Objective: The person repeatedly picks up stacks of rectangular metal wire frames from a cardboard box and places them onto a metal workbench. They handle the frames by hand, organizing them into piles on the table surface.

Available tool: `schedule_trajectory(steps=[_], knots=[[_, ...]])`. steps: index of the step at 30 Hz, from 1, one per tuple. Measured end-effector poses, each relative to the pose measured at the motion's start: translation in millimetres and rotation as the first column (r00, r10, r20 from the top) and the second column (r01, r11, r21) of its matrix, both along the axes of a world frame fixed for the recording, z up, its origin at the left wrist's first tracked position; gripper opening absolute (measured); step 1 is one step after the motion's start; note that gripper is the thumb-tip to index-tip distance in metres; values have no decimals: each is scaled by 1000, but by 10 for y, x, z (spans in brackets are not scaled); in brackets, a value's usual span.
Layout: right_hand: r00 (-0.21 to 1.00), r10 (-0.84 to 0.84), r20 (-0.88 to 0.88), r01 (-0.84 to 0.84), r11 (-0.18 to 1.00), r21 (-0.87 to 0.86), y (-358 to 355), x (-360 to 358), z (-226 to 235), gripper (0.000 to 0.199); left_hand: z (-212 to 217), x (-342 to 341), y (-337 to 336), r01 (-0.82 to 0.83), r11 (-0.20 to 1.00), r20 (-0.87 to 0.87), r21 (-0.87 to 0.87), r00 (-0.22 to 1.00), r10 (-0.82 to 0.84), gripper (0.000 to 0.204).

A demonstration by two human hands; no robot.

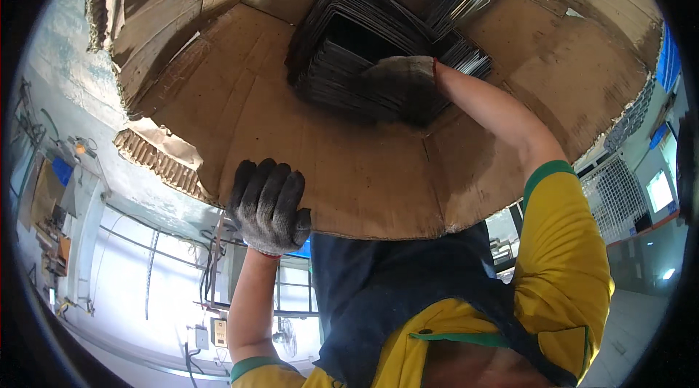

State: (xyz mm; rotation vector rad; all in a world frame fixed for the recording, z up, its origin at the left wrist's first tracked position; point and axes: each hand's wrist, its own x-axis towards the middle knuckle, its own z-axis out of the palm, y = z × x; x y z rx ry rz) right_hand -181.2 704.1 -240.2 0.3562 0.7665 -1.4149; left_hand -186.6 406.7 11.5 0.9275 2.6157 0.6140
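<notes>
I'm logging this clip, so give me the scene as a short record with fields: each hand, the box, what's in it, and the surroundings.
left hand: gloved left hand gripping the near edge of the cardboard box
right hand: gloved right hand reaching inside, resting on the metal frames
box: large, brown, corrugated, torn at its left edge
contents: stacked dark rectangular wire frames
clothing: yellow shirt with green trim, dark apron
surroundings: workshop with wire mesh panels at the right

Pale workshop wall, cluttered shelf at left (small items), wire mesh panel, bright daylight
</notes>
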Motion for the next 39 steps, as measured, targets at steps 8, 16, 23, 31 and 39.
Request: schedule_trajectory(steps=[8, 16, 23, 31, 39], knots=[[984, -74, 163, 91, 990, -103, -162, 619, -514, 38, -19, -2, 25, -8, 1000, 30, 9, 1000, 8, 43], [945, -180, 274, 184, 983, 9, -265, 615, -491, 35, -16, -3, 47, -21, 1000, -11, 2, 1000, 21, 45], [777, -16, 630, 295, 893, -341, -277, 668, 383, 40, 3, 11, 104, -67, 997, -47, 24, 997, 68, 43], [756, -131, 641, 438, 830, -347, -37, 80, 2143, 42, 67, 135, -73, -85, 994, -54, -67, 995, 82, 41], [724, -476, 499, 649, 714, -262, 126, 407, 3440, 60, 190, 131, 19, -85, 987, -135, -134, 989, 67, 41]])
